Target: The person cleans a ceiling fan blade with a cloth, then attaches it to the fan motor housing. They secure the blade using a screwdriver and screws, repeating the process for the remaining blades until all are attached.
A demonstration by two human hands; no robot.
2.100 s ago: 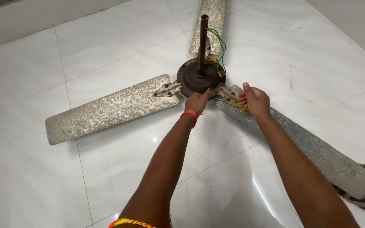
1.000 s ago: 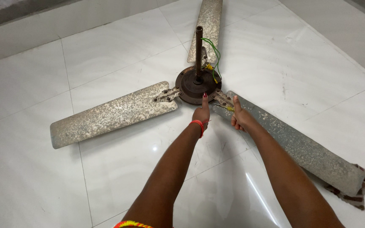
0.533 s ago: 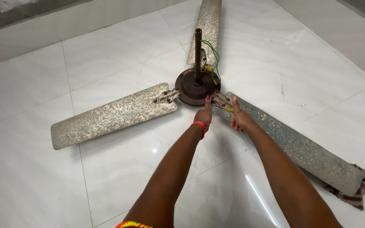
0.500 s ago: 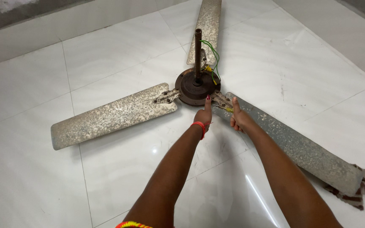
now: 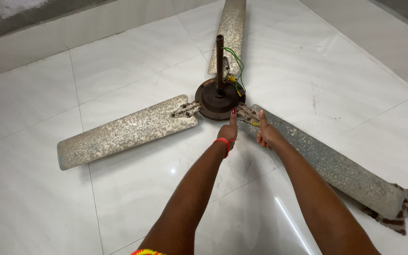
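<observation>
Ceiling fan (image 5: 220,97), old and rusty, lies on the white tiled floor (image 5: 119,198) with its motor hub (image 5: 213,100) facing up and the down rod (image 5: 219,61) standing upright from the middle. Three worn blades spread out: one blade (image 5: 123,130) goes to the left, one (image 5: 230,28) goes away to the top, and one (image 5: 327,163) goes to the lower right, where its tip rests on a striped cloth (image 5: 404,212). Green and yellow wires (image 5: 236,71) hang loose beside the rod.

Left hand (image 5: 228,132), with a red band at the wrist, touches the near edge of the hub with one stretched finger; the other fingers are folded and hold nothing. Right hand (image 5: 266,134) is closed on a small yellow-handled tool (image 5: 255,123), probably a screwdriver, whose tip meets the blade bracket (image 5: 247,113) of the lower-right blade. The tool is mostly hidden by the fingers, so its exact kind I cannot tell.

To do this step well, I think the tool tip should sit fully and straight in the screw head, because rusty screws get damaged easily if the tip slips. The left hand should press firmly on the hub so the fan does not turn on the smooth floor. Pressure down first, then slow turning, is safer here. The loose wires are near, so the hands should stay apart from them
</observation>
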